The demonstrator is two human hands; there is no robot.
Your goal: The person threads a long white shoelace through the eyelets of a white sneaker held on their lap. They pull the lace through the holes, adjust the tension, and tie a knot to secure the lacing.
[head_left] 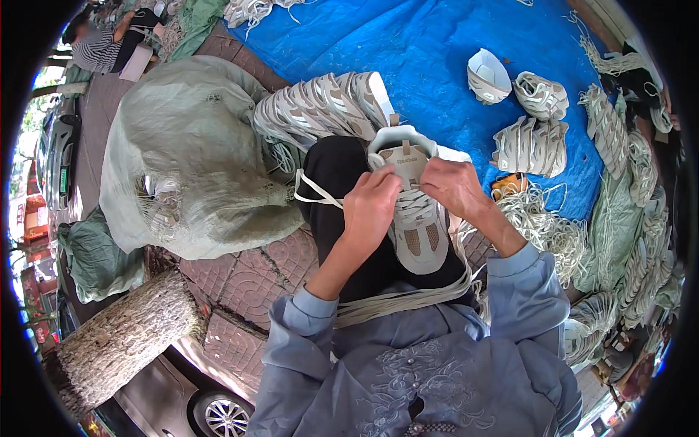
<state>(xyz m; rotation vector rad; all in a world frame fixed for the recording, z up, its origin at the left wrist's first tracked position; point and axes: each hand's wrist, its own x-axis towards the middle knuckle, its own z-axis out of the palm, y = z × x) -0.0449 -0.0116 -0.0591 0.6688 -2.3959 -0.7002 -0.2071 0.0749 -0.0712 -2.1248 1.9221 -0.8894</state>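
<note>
A large pale green sack (pixel 193 156) is seen at far left, bulging, resting on the brick paving (pixel 240 273); a row of unlaced shoe uppers (pixel 317 109) leans against it and could slide if the sack is nudged by a knee. A loose end of white lace (pixel 313 193) hangs free over the dark trouser leg (pixel 342 182) to the left of the work; if it is pulled unevenly, one end may be drawn short or slip out of its eyelet. The left hand (pixel 371 207) is closed, fingertips pinched on the lace at the upper eyelets. The beige and white shoe (pixel 413 207) is laid on the lap, tongue away from the body, held only by the two hands; a hard tug could tip it off the thigh. The right hand (pixel 451 186) is likewise curled shut, pinching the lace on the opposite side of the tongue; whether the lace is fully gripped cannot be told. A bundle of laces (pixel 400 298) is draped across the lap below the shoe and may tangle with the working lace. Further right, a heap of loose laces (pixel 546 226) and finished uppers (pixel 531 146) lie on the blue tarp (pixel 437 51), near enough for snagging.
</note>
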